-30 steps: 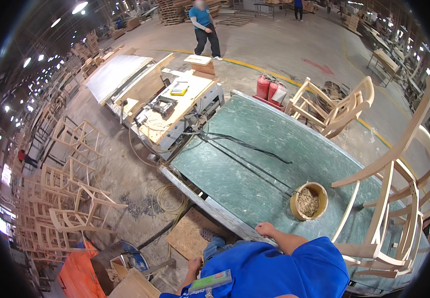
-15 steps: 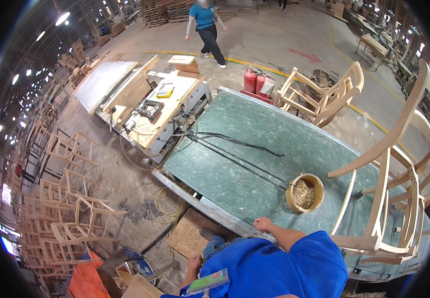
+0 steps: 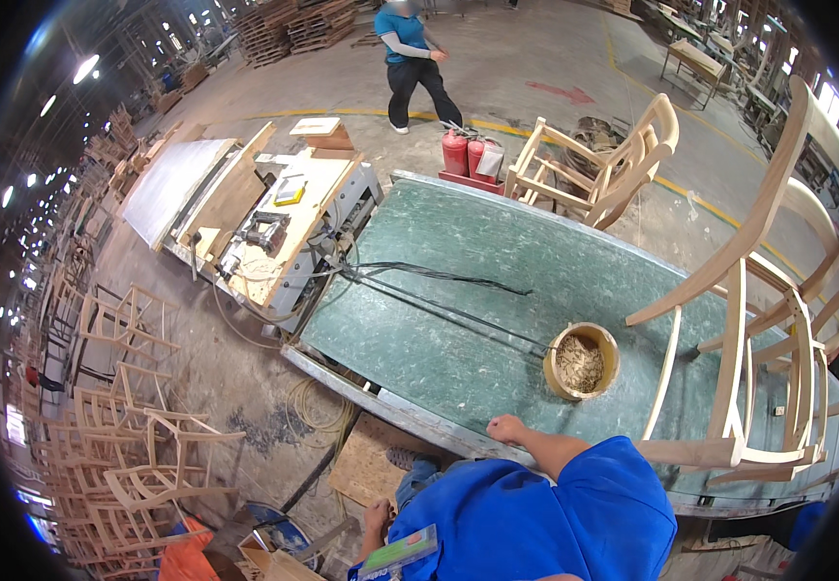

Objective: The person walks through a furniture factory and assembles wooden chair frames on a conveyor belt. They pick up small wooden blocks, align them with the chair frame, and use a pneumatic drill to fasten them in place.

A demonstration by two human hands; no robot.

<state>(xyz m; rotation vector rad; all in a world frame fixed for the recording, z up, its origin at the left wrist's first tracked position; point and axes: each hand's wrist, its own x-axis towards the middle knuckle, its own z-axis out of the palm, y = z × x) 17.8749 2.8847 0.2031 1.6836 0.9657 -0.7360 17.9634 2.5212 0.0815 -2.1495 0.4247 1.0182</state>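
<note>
My right hand is closed in a fist at the near edge of the green-topped table, with nothing visible in it. Just beyond it and to the right stands a yellow bucket holding wood shavings or small wooden bits. My left hand hangs low by my leg, and its fingers are too hidden to make out. Pale wooden chair frames stand on the right part of the table. Black cables lie across the tabletop, reaching toward the bucket.
A workbench with tools adjoins the table's far left end. Red fire extinguishers and a wooden chair stand behind the table. More chair frames are stacked at left. A person in a teal shirt is on the far floor.
My view has shifted slightly, so the table and bucket sit a little further left. The person in teal has changed stride and arm position. My hands keep nearly the same places.
</note>
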